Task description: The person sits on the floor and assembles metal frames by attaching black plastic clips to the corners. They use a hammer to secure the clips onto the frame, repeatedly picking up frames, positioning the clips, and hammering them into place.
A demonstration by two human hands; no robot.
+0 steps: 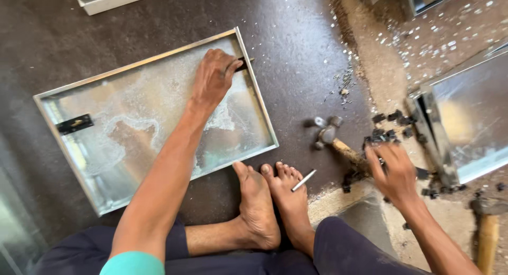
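The left hand [213, 76] presses a small black latch piece [244, 61] against the far right rim of the shallow sheet-metal tray [132, 127] on the floor, while the right hand [394, 172], blurred, closes among a scatter of black latch pieces [389, 128] beside a hammer [338, 142]; what it grips I cannot tell. The tray looks light, stiff, sharp-edged, best held by its folded rim, and holds only another black latch [74, 123] at its left end.

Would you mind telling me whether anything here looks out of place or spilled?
Yes: metal shavings are scattered across the floor beside the sheet-metal tray, and a small metal rod rests on the person's bare foot.
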